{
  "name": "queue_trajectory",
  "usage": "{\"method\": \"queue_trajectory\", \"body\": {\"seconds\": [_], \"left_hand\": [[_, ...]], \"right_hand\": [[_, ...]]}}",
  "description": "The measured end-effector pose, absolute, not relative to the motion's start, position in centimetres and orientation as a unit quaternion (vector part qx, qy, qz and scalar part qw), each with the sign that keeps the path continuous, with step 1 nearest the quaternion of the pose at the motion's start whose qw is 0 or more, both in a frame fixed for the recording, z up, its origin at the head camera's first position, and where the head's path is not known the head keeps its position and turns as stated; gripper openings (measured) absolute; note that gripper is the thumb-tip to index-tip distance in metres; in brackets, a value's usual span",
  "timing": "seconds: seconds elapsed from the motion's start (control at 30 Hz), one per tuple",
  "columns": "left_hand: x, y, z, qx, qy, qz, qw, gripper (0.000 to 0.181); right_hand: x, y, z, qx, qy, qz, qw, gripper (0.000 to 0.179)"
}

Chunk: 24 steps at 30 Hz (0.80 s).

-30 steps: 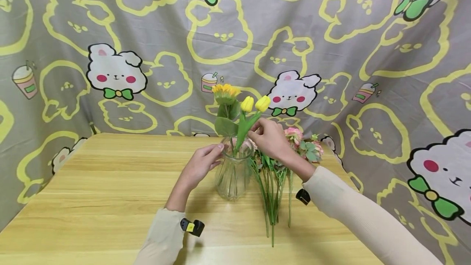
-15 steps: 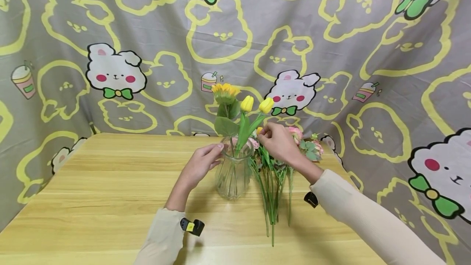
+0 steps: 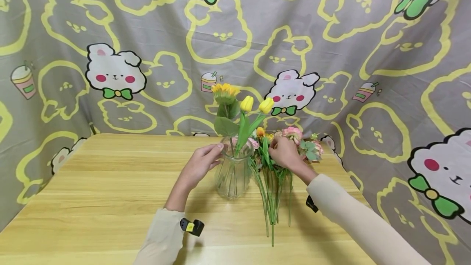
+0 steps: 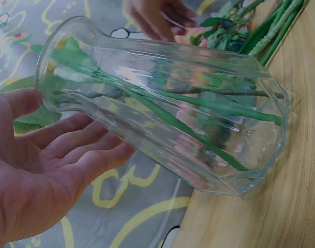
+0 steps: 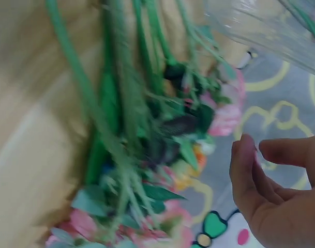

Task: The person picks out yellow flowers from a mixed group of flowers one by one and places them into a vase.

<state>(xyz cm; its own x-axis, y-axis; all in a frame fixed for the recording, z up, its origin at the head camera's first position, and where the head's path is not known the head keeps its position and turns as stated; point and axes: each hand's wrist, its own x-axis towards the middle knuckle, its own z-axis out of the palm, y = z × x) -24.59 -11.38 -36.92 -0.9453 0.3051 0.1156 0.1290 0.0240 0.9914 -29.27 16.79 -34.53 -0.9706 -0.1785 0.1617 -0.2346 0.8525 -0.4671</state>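
Note:
A clear glass vase [image 3: 232, 179] stands upright on the table, holding a sunflower [image 3: 225, 93] and two yellow tulips [image 3: 266, 105]. My left hand [image 3: 200, 160] touches the vase at its neck; in the left wrist view the thumb is at the rim and the nearly straight fingers lie along the side. My right hand [image 3: 286, 152] is over a pile of loose artificial flowers to the right of the vase. Seen from the right wrist, its thumb and fingertips are slightly apart with nothing between them. Pink blooms [image 3: 292, 134] and green stems [image 3: 273, 212] show around that hand.
The wooden table [image 3: 121, 191] extends left of the vase and toward the front. A grey curtain [image 3: 162, 32] with cartoon rabbits hangs behind the table and along both sides. The loose stems point toward the table's front edge.
My right hand has let go of a yellow tulip in the vase and moved right and down over the pile. That tulip now leans further right. My left hand has stayed at the neck.

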Motion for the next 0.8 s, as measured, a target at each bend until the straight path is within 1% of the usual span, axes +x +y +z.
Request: {"method": "queue_trajectory", "body": {"seconds": [0.13,0.2,0.3,0.4,0.47,0.6,0.73,0.8], "left_hand": [[-24.6,-11.4,-36.9,0.152,0.713,0.681,0.065,0.057],[-24.6,-11.3,-36.8,0.152,0.714,0.68,0.064,0.057],[-24.6,-11.3,-36.8,0.152,0.715,0.679,0.063,0.057],[-24.6,-11.3,-36.8,0.153,0.714,0.68,0.063,0.057],[-24.6,-11.3,-36.8,0.153,0.714,0.68,0.063,0.057],[-24.6,-11.3,-36.9,0.153,0.713,0.681,0.063,0.058],[-24.6,-11.3,-36.9,0.153,0.714,0.681,0.063,0.058],[-24.6,-11.4,-36.9,0.152,0.714,0.68,0.063,0.059]], "right_hand": [[-29.4,16.8,-36.4,0.108,-0.963,0.244,0.036,0.014],[-29.4,16.6,-37.1,0.1,-0.964,0.246,0.013,0.015],[-29.3,16.3,-37.9,0.085,-0.967,0.239,-0.02,0.028],[-29.3,16.2,-38.5,0.071,-0.972,0.219,-0.036,0.042],[-29.2,16.3,-38.9,0.064,-0.975,0.21,-0.036,0.043],[-29.2,16.4,-39.4,0.056,-0.978,0.197,-0.034,0.039],[-29.2,16.4,-39.7,0.05,-0.978,0.199,-0.045,0.029],[-29.4,16.3,-39.9,0.047,-0.978,0.196,-0.049,0.027]]}}
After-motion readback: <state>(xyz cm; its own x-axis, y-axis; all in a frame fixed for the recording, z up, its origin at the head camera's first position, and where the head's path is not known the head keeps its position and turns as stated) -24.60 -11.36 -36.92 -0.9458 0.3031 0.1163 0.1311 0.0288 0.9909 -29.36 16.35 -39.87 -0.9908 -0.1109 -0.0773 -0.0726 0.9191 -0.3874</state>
